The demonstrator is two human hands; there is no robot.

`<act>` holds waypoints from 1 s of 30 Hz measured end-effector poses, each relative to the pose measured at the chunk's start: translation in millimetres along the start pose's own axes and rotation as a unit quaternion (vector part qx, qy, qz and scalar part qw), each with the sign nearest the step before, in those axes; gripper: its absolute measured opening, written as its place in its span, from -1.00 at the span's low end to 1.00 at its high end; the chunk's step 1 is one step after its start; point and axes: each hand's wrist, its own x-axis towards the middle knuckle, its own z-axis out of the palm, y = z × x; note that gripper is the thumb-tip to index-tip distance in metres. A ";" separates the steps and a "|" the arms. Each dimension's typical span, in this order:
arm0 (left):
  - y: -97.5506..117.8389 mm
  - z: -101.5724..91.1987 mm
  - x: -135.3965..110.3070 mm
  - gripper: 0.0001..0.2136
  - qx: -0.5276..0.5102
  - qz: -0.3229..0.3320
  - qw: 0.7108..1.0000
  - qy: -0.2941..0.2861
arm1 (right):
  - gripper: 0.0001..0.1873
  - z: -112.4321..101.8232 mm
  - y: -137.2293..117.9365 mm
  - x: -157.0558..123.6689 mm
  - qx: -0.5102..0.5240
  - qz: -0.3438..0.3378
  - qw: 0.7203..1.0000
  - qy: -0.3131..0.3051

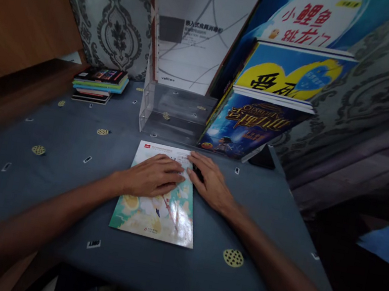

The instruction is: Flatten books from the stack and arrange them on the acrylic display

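A thin paperback book (151, 220) with a glossy green and cream cover lies closed on the table in front of me. My left hand (155, 174) rests palm down across its upper middle, fingers stretched to the right. At the book's upper right edge lies my right hand (209, 180), fingers extended over the cover's corner and edge. A small dark patch shows under the right palm; I cannot make out what it is. Part of the cover picture and title is hidden under both hands.
Behind the book stands a clear acrylic rack (173, 126) with a white manual (197, 65) and several upright books (254, 126). A small stack of books (100, 83) lies at the back left. A dark flat object (263, 157) sits right of the rack. The table's right edge (310, 226) slopes toward me.
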 end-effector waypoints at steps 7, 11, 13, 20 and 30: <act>-3.1 1.0 -1.2 -0.71 0.032 -0.015 0.999 -0.011 | -0.59 -4.3 2.8 0.7 0.053 0.010 0.999 0.003; -23.0 -3.1 -8.7 -0.71 0.102 -0.140 0.985 0.001 | -0.58 -4.7 6.3 0.3 0.063 0.008 0.998 -0.001; -36.3 -6.6 -14.2 -0.72 0.124 -0.219 0.968 0.010 | -0.57 -4.7 5.9 -0.5 0.061 0.009 0.998 -0.006; -52.7 -13.8 -21.2 -0.71 0.132 -0.313 0.940 0.024 | -0.54 -4.0 0.0 -2.5 0.019 0.013 1.000 -0.019; -66.8 -30.7 -20.8 -0.69 -0.055 -0.388 0.917 0.069 | -0.52 -2.5 -1.8 -2.3 -0.018 0.014 0.999 -0.046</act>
